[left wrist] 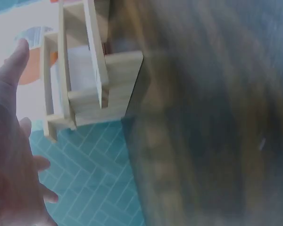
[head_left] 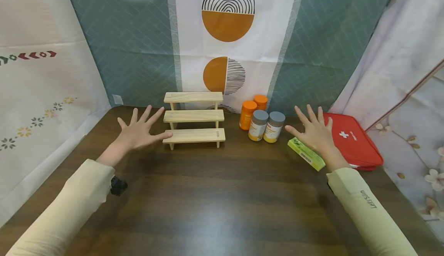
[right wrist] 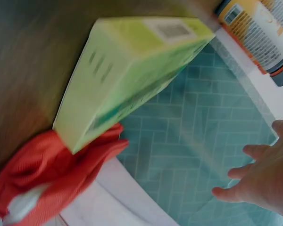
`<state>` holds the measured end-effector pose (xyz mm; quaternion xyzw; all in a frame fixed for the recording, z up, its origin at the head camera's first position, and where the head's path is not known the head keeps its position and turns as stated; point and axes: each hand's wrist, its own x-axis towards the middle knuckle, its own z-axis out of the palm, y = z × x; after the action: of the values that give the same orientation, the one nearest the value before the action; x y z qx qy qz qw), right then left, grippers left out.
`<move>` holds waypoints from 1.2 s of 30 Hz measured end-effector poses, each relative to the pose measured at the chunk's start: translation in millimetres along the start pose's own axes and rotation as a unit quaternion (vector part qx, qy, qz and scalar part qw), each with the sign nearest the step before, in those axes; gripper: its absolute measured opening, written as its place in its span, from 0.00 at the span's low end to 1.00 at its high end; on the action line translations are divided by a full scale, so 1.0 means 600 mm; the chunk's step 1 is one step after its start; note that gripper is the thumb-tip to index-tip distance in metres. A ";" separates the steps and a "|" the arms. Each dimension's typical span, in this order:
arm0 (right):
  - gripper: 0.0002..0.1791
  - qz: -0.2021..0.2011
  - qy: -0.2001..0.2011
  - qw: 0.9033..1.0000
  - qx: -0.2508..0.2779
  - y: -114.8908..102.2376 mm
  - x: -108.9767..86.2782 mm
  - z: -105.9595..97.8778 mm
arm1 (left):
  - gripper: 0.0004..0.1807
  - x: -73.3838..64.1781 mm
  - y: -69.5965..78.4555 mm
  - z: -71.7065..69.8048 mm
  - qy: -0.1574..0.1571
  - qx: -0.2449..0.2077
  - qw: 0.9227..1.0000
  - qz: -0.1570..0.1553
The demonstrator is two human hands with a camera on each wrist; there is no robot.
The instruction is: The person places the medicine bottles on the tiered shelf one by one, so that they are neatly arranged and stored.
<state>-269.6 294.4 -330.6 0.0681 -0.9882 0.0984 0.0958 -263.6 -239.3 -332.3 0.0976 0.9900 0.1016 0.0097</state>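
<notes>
My left hand [head_left: 137,130], fingers spread, hovers at the left of a three-step wooden rack [head_left: 194,135] and holds nothing. In the left wrist view the rack [left wrist: 99,70] appears sideways beyond the thumb. On the other side, my right hand [head_left: 313,132] is spread over a green box [head_left: 306,154] and a red first aid pouch [head_left: 354,140], also holding nothing. The right wrist view has the green box [right wrist: 127,75] close up, with the hand [right wrist: 269,174] apart from it. Between rack and right hand stand two grey-lidded bottles [head_left: 257,127] and two orange bottles [head_left: 247,115].
A dark wooden table [head_left: 208,194] carries everything. Behind it hangs a green and white patterned cloth [head_left: 138,55]. Light patterned curtains [head_left: 409,74] close off the sides. A black strap device [head_left: 118,186] sits on the left wrist.
</notes>
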 end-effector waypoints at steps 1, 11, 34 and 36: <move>0.49 -0.001 0.003 1.000 0.002 -0.003 0.001 0.003 | 0.53 -0.003 0.001 0.004 0.000 -0.008 1.000 0.000; 0.51 0.002 0.024 0.999 0.044 -0.036 0.011 0.030 | 0.57 -0.003 0.018 0.042 -0.013 -0.103 0.995 -0.001; 0.45 0.024 0.055 0.983 0.172 -0.078 0.035 0.062 | 0.70 0.025 0.001 0.103 0.034 -0.356 0.934 0.012; 0.44 0.035 0.047 0.978 0.200 -0.080 0.036 0.064 | 0.70 0.027 0.001 0.107 0.040 -0.372 0.927 0.009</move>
<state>-290.1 237.5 -354.6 0.0465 -0.9445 0.3009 0.1232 -276.9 -222.7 -395.2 0.0917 0.8796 0.4667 0.0050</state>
